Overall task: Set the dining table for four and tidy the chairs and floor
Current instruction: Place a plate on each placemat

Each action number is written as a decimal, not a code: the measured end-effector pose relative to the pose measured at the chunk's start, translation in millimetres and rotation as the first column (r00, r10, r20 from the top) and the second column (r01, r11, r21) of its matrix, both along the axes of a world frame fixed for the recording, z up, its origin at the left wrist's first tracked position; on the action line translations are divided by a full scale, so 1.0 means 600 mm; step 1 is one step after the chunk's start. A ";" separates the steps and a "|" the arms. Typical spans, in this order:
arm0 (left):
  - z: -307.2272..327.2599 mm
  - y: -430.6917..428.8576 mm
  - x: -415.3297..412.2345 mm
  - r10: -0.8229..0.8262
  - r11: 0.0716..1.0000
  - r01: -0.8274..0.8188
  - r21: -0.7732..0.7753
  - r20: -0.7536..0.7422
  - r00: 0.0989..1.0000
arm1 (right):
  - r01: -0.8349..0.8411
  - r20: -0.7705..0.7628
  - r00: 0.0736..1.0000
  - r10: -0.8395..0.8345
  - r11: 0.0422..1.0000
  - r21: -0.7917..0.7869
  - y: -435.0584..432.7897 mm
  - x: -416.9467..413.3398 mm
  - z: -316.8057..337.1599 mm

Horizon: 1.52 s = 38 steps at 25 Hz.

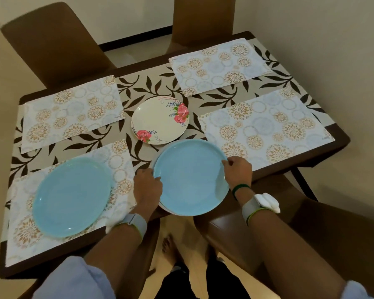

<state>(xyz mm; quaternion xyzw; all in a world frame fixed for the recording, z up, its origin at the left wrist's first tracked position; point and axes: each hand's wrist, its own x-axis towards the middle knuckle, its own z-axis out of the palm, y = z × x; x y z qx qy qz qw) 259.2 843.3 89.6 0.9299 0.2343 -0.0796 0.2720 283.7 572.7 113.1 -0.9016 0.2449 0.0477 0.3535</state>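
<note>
Blue plate [71, 196] lies flat on the near-left placemat [22, 229], while the stack of blue plates [191, 176], over the table's near edge, is gripped at opposite rims by the left hand [148, 186] and right hand [238, 171]; judged rigid, glossy, slippery and breakable, so support both rims.

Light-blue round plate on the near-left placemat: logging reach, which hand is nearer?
Left. The left hand is just right of that plate; the right hand grips the held blue plate stack's far rim.
</note>
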 end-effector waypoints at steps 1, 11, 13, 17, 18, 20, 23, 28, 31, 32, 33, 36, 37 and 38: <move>0.000 -0.003 0.000 0.002 0.999 -0.001 0.045 -0.009 1.000 | 0.021 0.005 1.000 -0.022 1.000 0.020 -0.004 0.005 0.004; 0.037 -0.213 0.158 -0.059 0.962 0.068 -0.264 0.040 0.997 | 0.307 0.064 0.947 -0.316 0.944 0.123 -0.232 0.088 0.032; 0.039 -0.271 0.204 -0.115 0.946 0.127 -0.297 0.057 0.992 | 0.384 0.076 0.916 -0.394 0.916 0.113 -0.289 0.113 0.028; 0.018 -0.369 0.288 -0.207 0.932 0.216 -0.293 0.060 0.976 | 0.478 0.089 0.867 -0.491 0.868 0.134 -0.389 0.164 0.004; 0.012 -0.387 0.304 -0.224 0.931 0.232 -0.282 0.061 0.973 | 0.488 0.100 0.858 -0.504 0.860 0.152 -0.405 0.175 -0.002; -0.004 -0.412 0.325 -0.236 0.930 0.242 -0.277 0.055 0.970 | 0.502 0.115 0.843 -0.525 0.846 0.179 -0.427 0.189 -0.018; -0.026 -0.431 0.335 -0.221 0.939 0.219 -0.266 0.023 0.975 | 0.521 0.109 0.832 -0.543 0.835 0.177 -0.445 0.200 -0.042; -0.048 -0.427 0.330 -0.201 0.942 0.196 -0.274 0.009 0.980 | 0.497 0.093 0.852 -0.515 0.852 0.163 -0.446 0.208 -0.064; -0.047 -0.416 0.326 -0.209 0.933 0.216 -0.289 0.053 0.976 | 0.463 0.109 0.872 -0.477 0.877 0.130 -0.439 0.206 -0.077; -0.042 -0.409 0.326 -0.200 0.934 0.208 -0.291 0.057 0.978 | 0.456 0.107 0.877 -0.469 0.881 0.124 -0.434 0.209 -0.078; -0.039 -0.405 0.324 -0.183 0.937 0.192 -0.292 0.059 0.981 | 0.451 0.114 0.879 -0.463 0.885 0.114 -0.432 0.210 -0.077; -0.018 -0.385 0.307 -0.140 0.960 0.155 -0.234 0.079 0.987 | 0.405 0.187 0.897 -0.401 0.914 0.018 -0.413 0.203 -0.075; -0.016 -0.378 0.301 -0.144 0.964 0.161 -0.213 0.093 0.985 | 0.373 0.206 0.909 -0.362 0.928 -0.018 -0.406 0.199 -0.073; -0.011 -0.359 0.290 -0.138 0.967 0.157 -0.202 0.107 0.985 | 0.312 0.225 0.928 -0.296 0.950 -0.035 -0.383 0.193 -0.070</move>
